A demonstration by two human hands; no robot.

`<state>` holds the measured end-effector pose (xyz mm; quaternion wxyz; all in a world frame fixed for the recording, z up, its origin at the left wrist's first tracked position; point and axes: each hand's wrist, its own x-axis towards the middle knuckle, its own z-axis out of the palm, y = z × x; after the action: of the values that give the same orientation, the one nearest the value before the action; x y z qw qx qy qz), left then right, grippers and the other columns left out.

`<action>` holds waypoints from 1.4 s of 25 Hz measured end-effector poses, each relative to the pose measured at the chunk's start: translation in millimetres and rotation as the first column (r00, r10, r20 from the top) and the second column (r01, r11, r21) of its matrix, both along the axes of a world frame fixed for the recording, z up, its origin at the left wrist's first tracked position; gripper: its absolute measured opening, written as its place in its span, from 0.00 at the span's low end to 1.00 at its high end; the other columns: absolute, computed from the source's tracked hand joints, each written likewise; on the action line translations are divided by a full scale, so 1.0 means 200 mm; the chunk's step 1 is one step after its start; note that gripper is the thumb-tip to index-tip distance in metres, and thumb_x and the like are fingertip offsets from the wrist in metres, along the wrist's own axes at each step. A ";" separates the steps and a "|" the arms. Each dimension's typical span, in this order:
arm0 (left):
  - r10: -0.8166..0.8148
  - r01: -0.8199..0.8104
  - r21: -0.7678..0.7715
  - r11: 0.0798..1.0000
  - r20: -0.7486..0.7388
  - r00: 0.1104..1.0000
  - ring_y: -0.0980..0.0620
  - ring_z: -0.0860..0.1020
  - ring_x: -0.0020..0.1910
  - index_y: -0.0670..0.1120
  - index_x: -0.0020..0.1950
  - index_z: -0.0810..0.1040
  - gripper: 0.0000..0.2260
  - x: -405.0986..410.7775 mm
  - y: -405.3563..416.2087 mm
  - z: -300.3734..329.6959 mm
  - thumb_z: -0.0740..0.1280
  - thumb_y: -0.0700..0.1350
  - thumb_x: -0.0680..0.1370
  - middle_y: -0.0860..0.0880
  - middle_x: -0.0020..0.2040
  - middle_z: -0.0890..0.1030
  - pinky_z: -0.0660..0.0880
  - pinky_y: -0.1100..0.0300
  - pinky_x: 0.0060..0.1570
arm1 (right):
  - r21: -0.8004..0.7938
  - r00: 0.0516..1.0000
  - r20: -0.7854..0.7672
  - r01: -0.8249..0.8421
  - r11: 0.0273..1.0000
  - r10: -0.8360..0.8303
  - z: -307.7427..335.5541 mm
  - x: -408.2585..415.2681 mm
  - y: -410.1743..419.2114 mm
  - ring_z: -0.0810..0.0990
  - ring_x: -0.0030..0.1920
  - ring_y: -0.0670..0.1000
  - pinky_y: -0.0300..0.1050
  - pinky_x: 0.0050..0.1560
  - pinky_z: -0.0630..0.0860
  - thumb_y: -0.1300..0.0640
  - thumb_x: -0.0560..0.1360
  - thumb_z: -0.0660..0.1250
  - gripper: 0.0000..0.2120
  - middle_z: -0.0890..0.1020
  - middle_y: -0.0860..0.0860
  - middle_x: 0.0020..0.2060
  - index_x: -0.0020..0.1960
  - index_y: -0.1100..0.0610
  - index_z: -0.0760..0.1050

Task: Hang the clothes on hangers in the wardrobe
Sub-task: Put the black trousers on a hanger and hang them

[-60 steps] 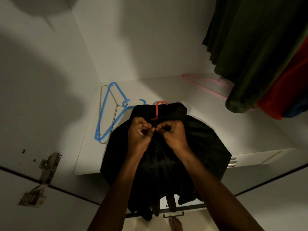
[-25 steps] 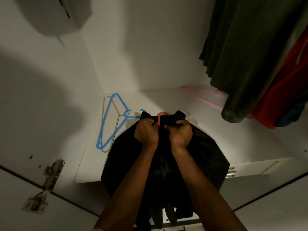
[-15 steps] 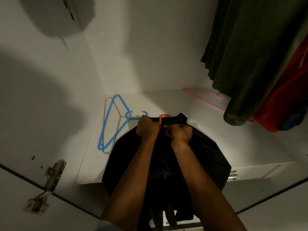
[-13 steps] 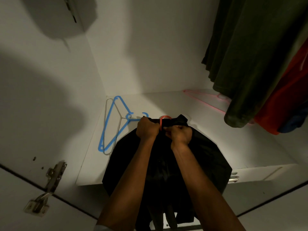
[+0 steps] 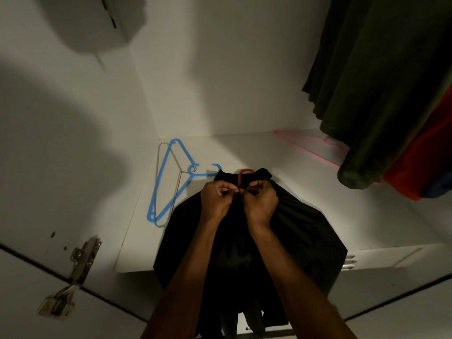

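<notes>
One black garment (image 5: 288, 231) lies draped over the front edge of the white wardrobe shelf (image 5: 342, 206), its lower part hanging below the shelf. One red hanger (image 5: 242, 176) sits inside it; only the hook shows, rising from the collar. Three spare hangers lie flat on the shelf — one blue hanger (image 5: 166, 189) and one grey wire hanger (image 5: 171, 187), overlapping at the left, and one pink hanger (image 5: 305, 148) well apart at the back right, partly under the hanging clothes. On the right hang three garments: a dark green garment (image 5: 371, 89) in front, a red garment (image 5: 420, 172) behind it, and a blue garment (image 5: 437, 189) of which only a corner shows.

Two hands work at the collar, both forearms reaching up from the bottom of the view. The left hand (image 5: 216, 199) and the right hand (image 5: 261, 199) are knuckles-up with fingers curled, fingertips meeting just below the red hook — each pinches the black cloth at the neck opening. What the fingertips hold beyond cloth is too small to tell. One metal hinge (image 5: 73, 275) shows on the wardrobe's left side.
</notes>
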<state>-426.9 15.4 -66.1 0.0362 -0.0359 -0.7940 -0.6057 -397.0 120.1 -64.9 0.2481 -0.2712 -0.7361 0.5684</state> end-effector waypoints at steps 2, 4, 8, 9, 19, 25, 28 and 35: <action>-0.012 0.012 0.012 1.000 -0.005 1.000 0.56 0.86 0.41 0.48 0.41 0.84 0.13 0.00 0.00 0.00 0.72 0.29 0.74 0.49 0.39 0.86 0.82 0.62 0.48 | 0.054 1.000 -0.014 -0.010 0.998 0.011 0.00 0.01 -0.01 0.84 0.41 0.49 0.42 0.46 0.80 0.69 0.66 0.77 0.13 0.84 0.48 0.40 0.46 0.57 0.80; -0.007 0.007 0.004 1.000 -0.018 1.000 0.56 0.86 0.41 0.49 0.41 0.84 0.12 0.00 0.00 -0.01 0.74 0.32 0.74 0.49 0.40 0.87 0.82 0.61 0.48 | 0.093 1.000 -0.018 -0.017 0.996 0.019 0.01 0.01 -0.02 0.83 0.41 0.50 0.44 0.47 0.80 0.69 0.65 0.76 0.14 0.85 0.50 0.40 0.47 0.58 0.80; -0.022 0.020 0.068 0.997 0.019 1.000 0.56 0.85 0.39 0.43 0.46 0.86 0.05 0.01 -0.02 0.00 0.74 0.34 0.75 0.47 0.41 0.87 0.78 0.65 0.37 | 0.080 0.998 -0.039 -0.037 0.996 0.041 -0.01 0.01 0.00 0.84 0.40 0.48 0.47 0.47 0.83 0.69 0.65 0.77 0.14 0.85 0.48 0.40 0.47 0.57 0.81; -0.026 0.023 0.092 0.996 0.034 0.999 0.55 0.85 0.39 0.42 0.47 0.86 0.04 0.01 -0.02 0.00 0.74 0.34 0.76 0.46 0.41 0.87 0.79 0.65 0.37 | 0.077 0.998 -0.043 -0.042 0.996 0.045 -0.02 0.01 0.00 0.84 0.40 0.48 0.48 0.48 0.83 0.68 0.66 0.76 0.13 0.85 0.47 0.40 0.47 0.57 0.81; 0.060 -0.058 0.111 0.992 -0.017 0.998 0.52 0.86 0.44 0.44 0.49 0.88 0.06 0.00 -0.02 -0.07 0.74 0.35 0.75 0.49 0.43 0.88 0.83 0.49 0.54 | 0.099 0.994 -0.066 -0.076 0.992 0.083 -0.02 0.01 0.00 0.82 0.35 0.41 0.37 0.41 0.81 0.66 0.66 0.79 0.12 0.83 0.44 0.35 0.41 0.54 0.81; 0.067 -0.063 0.124 0.990 -0.026 0.997 0.55 0.86 0.43 0.45 0.49 0.88 0.10 0.03 -0.01 -0.05 0.82 0.42 0.69 0.52 0.42 0.88 0.83 0.55 0.54 | 0.146 0.992 -0.095 -0.069 0.987 0.083 -0.03 0.01 -0.01 0.83 0.35 0.42 0.41 0.41 0.82 0.67 0.67 0.78 0.11 0.83 0.44 0.34 0.39 0.53 0.80; 0.059 -0.058 0.143 0.988 -0.004 0.998 0.54 0.86 0.43 0.45 0.49 0.89 0.10 0.02 -0.02 -0.06 0.81 0.41 0.69 0.51 0.42 0.88 0.83 0.51 0.54 | 0.134 0.990 -0.100 -0.085 0.987 0.099 -0.03 0.02 0.00 0.83 0.35 0.40 0.35 0.40 0.79 0.67 0.67 0.78 0.13 0.83 0.42 0.34 0.41 0.51 0.80; 0.127 -0.148 -0.084 0.985 -0.212 0.969 0.59 0.84 0.44 0.47 0.49 0.88 0.07 0.02 0.01 -0.08 0.75 0.37 0.75 0.54 0.44 0.87 0.83 0.53 0.52 | 0.132 0.988 -0.117 -0.089 0.987 0.105 -0.03 0.02 0.00 0.83 0.36 0.41 0.33 0.41 0.79 0.69 0.67 0.77 0.10 0.85 0.46 0.36 0.42 0.56 0.82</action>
<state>-422.3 16.9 -81.7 0.1583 -0.0448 -0.8156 -0.5547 -393.7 119.2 -71.1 0.2820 -0.1830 -0.7660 0.5479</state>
